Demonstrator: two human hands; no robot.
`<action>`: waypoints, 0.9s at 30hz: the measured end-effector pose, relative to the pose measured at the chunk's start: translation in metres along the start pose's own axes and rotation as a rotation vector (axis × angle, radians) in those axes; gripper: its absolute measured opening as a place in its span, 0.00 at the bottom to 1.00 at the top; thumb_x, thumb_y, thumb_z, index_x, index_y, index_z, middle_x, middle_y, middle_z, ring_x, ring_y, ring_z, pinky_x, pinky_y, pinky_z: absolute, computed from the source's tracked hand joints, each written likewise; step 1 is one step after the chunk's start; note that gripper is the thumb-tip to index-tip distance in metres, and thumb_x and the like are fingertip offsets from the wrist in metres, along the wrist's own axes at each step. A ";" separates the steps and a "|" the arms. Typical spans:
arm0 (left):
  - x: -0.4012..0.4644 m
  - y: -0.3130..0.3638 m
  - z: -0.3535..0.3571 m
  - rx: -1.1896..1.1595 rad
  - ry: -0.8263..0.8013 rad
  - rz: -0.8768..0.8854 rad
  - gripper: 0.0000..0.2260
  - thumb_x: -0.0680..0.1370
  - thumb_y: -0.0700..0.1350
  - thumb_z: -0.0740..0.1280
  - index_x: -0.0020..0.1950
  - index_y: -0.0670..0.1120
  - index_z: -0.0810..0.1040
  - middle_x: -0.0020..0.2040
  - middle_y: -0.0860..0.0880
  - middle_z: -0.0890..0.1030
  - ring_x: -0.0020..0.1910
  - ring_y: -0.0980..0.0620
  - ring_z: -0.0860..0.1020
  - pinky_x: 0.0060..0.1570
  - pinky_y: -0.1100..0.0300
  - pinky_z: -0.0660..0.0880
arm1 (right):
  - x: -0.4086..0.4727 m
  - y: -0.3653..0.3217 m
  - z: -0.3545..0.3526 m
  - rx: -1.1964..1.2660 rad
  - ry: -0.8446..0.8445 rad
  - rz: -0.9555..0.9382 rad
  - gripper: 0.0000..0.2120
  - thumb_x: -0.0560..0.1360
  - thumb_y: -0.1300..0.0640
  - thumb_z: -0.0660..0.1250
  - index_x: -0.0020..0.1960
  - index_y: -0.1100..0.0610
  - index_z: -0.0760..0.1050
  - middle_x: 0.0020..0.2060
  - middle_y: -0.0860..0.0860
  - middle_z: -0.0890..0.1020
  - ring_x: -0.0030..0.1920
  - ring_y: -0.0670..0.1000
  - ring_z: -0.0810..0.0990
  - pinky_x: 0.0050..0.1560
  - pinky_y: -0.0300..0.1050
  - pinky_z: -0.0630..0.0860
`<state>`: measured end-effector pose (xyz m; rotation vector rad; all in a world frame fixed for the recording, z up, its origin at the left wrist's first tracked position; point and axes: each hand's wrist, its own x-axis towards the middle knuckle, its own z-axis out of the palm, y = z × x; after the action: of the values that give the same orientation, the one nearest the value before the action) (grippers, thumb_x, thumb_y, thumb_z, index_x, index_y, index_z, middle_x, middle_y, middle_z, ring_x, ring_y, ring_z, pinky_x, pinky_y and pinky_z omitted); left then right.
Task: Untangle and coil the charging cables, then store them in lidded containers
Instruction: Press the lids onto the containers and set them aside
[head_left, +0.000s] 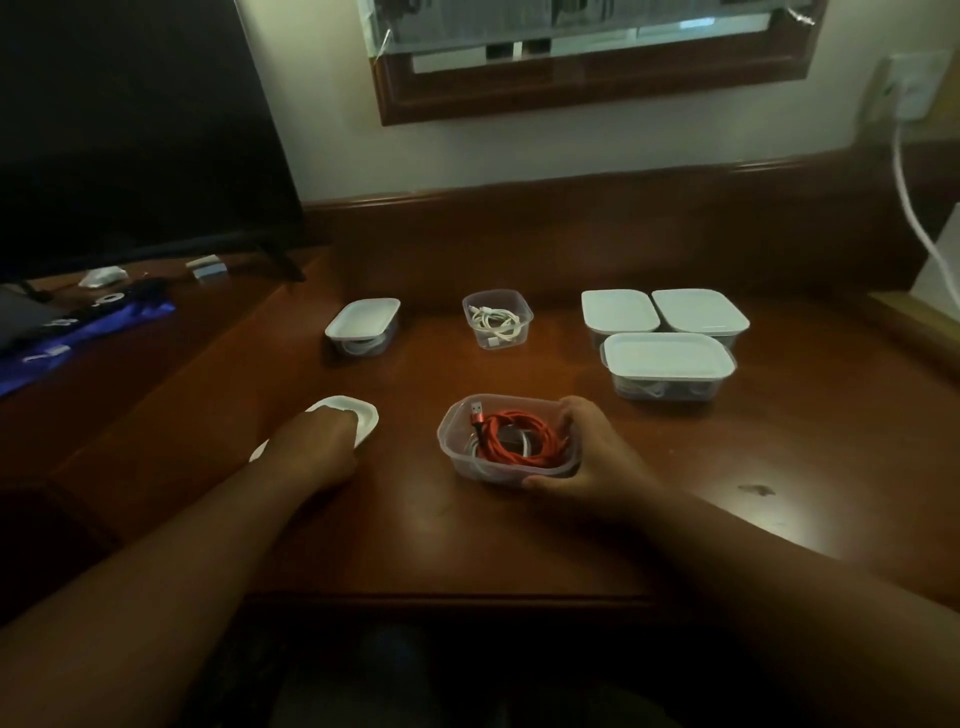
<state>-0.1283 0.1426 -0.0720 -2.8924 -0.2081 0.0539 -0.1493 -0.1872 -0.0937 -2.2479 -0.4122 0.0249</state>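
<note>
Right hand (582, 452): grips open container (506, 441) of red cable (519, 439), lower centre.
Left hand (317, 441): fingers resting on white lid (363, 410); grip unclear.

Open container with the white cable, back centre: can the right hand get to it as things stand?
Probably not at once: the right hand grips the container of red cable. The path looks free, though: bare desk lies between it and the open container, which has no lid on.
</note>
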 end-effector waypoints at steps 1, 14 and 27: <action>0.000 0.001 -0.001 0.006 0.000 0.003 0.11 0.76 0.46 0.67 0.58 0.48 0.77 0.47 0.52 0.78 0.44 0.51 0.76 0.41 0.60 0.69 | 0.000 0.001 0.001 0.002 -0.005 -0.007 0.37 0.64 0.47 0.81 0.64 0.46 0.62 0.63 0.46 0.71 0.59 0.44 0.74 0.49 0.33 0.77; -0.061 0.061 -0.049 -0.453 0.624 0.548 0.08 0.71 0.44 0.68 0.50 0.49 0.77 0.46 0.46 0.83 0.41 0.46 0.80 0.38 0.57 0.77 | 0.006 0.007 -0.001 0.093 -0.057 0.015 0.56 0.62 0.46 0.83 0.78 0.48 0.51 0.74 0.51 0.67 0.71 0.51 0.70 0.67 0.51 0.75; -0.013 0.101 -0.031 -0.639 0.122 0.672 0.16 0.69 0.68 0.63 0.48 0.59 0.73 0.63 0.59 0.74 0.66 0.59 0.68 0.70 0.44 0.63 | 0.003 0.007 -0.002 0.068 -0.040 0.002 0.60 0.64 0.47 0.81 0.80 0.50 0.42 0.78 0.47 0.59 0.76 0.48 0.61 0.62 0.34 0.62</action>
<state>-0.1253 0.0363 -0.0657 -3.4165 0.9350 -0.0885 -0.1441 -0.1924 -0.0974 -2.1836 -0.4247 0.0833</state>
